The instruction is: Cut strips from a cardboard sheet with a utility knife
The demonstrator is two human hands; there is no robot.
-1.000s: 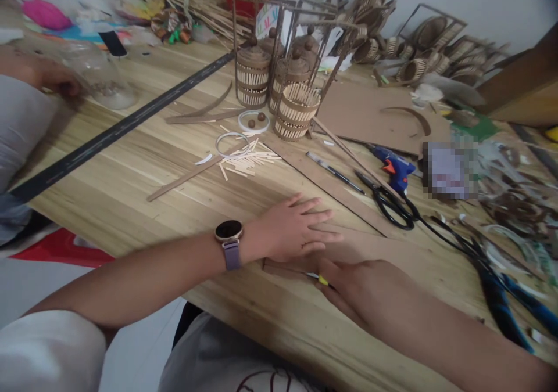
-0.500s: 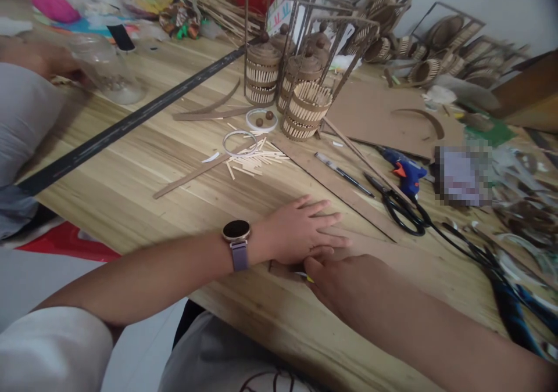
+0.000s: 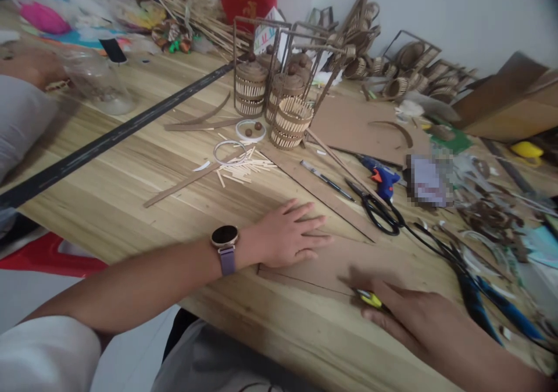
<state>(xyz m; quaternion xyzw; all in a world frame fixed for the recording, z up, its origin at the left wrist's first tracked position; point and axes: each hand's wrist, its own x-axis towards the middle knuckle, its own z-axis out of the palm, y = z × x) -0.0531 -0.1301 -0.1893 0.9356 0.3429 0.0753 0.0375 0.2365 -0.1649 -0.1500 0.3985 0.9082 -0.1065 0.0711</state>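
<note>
Left hand: the left hand (image 3: pixel 285 235) lies flat with fingers spread, palm down on the near end of a brown cardboard sheet (image 3: pixel 331 264) — pressing on it, closed around nothing. A watch (image 3: pixel 224 236) with a purple strap sits on that wrist.
Right hand: the right hand (image 3: pixel 407 316) is curled around a small yellow-handled cutter (image 3: pixel 369 298), whose tip rests on the cardboard near its front edge; the blade itself is too blurred to make out.
Cardboard sheet: flat on the wooden table (image 3: pixel 131 177) close to the near edge, with a thin line running along its front side from beside the left hand toward the cutter.
Beyond the hands: a long cardboard strip (image 3: pixel 322 191) lies diagonally, with a pen (image 3: pixel 326 180) on it; black-handled scissors (image 3: pixel 377 211) and a blue glue gun (image 3: pixel 380 175) lie just to its right.
Middle of the table: a scatter of pale thin sticks (image 3: pixel 246 168) — beside a wire ring (image 3: pixel 229 151) — and small slatted baskets (image 3: pixel 290 122) further back.
Left side: a long black ruler (image 3: pixel 108 142) crosses the table diagonally; another person's hand (image 3: pixel 30 67) rests at the far left edge by a clear jar (image 3: pixel 98 81).
</note>
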